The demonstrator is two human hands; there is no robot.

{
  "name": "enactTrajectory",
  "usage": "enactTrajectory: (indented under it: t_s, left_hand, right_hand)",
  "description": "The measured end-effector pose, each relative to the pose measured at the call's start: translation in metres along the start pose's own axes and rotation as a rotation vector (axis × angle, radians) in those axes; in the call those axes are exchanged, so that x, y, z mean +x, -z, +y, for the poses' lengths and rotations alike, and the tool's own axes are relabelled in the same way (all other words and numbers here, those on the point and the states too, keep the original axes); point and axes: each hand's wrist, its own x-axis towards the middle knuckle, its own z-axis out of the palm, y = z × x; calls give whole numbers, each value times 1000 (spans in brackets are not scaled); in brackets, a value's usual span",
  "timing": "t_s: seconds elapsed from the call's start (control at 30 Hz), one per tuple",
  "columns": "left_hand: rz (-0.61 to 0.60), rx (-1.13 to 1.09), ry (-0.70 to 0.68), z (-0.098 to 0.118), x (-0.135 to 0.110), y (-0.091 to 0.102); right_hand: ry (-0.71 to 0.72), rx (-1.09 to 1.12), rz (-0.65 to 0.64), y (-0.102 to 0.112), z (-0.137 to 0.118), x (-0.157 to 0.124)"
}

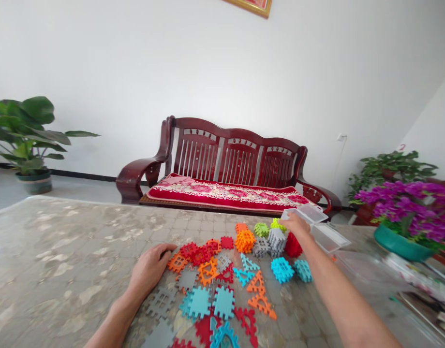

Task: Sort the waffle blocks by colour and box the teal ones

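Several flat interlocking plastic tiles (215, 282) in orange, red, teal and grey lie spread on a marble-patterned table (63, 251). Built-up cubes of the same pieces stand further back: orange (244, 240), grey (276, 241), red (292, 246), green (261, 229) and teal (282, 269). My left hand (150, 268) rests palm down beside the orange and red tiles, fingers loosely extended. My right hand (297, 225) reaches over the grey and red cubes, its fingers curled at the edge of a clear plastic box (318, 223); what they grip is hidden.
A dark red wooden bench (226, 169) with a floral cushion stands behind the table. A purple flower pot (407, 222) sits at the table's right, with clear packaging (418, 280) beside it. Leafy plants stand at far left (26, 140) and right (389, 169).
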Motion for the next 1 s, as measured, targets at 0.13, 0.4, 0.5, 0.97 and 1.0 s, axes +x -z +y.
enactTrajectory:
  t_s: [0.13,0.4,0.5,0.97,1.0]
  left_hand:
    - [9,3,1,3,-1,2]
    - [1,16,13,13,-5,8]
    - [5,15,30,15,-6,8]
    - [8,-1,-4,6,-2,2]
    - [7,-2,-4,6,-2,2]
  right_hand:
    - [35,124,36,14,-10,-22]
    - [583,651,-255,5,-29,-166]
    - [774,490,-355,-5,-21,-222]
    - [869,240,-543,-45,-31,-278]
    - [866,243,-530,-47,-34,-276]
